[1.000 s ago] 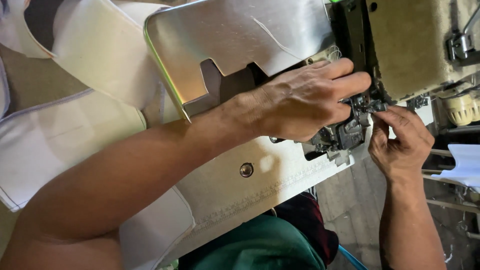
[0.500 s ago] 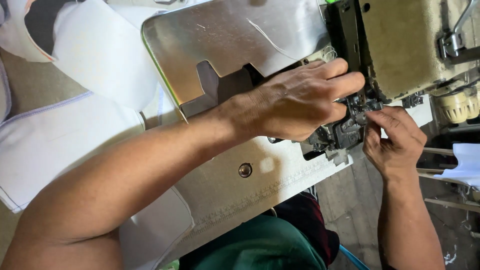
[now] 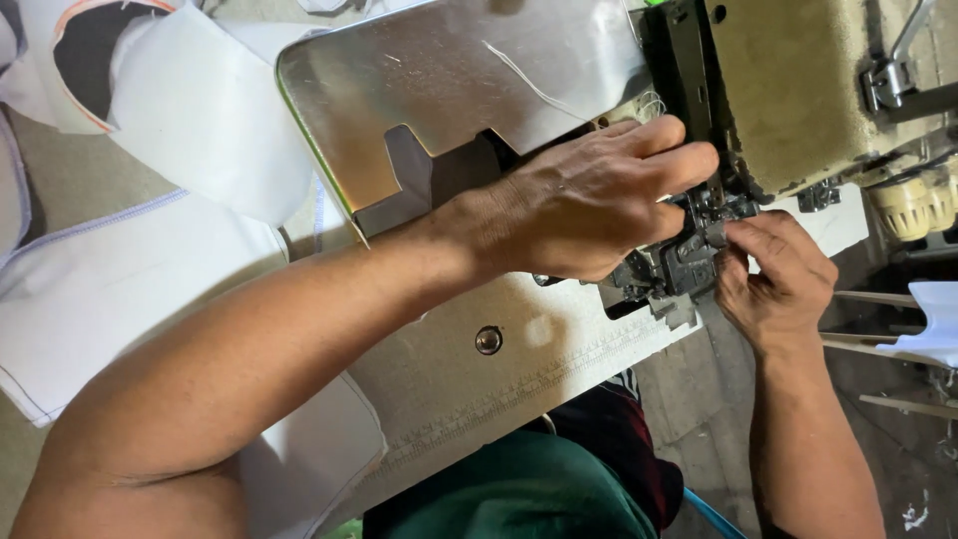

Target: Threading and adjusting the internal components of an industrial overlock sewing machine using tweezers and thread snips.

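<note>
At centre right of the frame, the left hand [image 3: 589, 205] rests its grip loosely curled over the dark metal mechanism [image 3: 679, 255] of the sewing machine [image 3: 798, 90]. The right hand [image 3: 778, 279] pinches a small part there. A shiny metal plate [image 3: 449, 80] lies above, white cloth [image 3: 130, 289] at left on the counter [image 3: 469, 389].

The left hand [image 3: 589, 205] covers much of the dark metal looper and presser assembly [image 3: 684, 255] of the beige overlock sewing machine [image 3: 798, 90], whose body runs off the top and right edges. Fingertips of the right hand [image 3: 778, 274] disappear behind that assembly; whether they pinch thread cannot be told. The white fabric pieces [image 3: 120, 289] are cut off at the left edge. A loose white thread [image 3: 529, 80] on the shiny metal guard plate [image 3: 449, 90] is too fine to follow.
</note>
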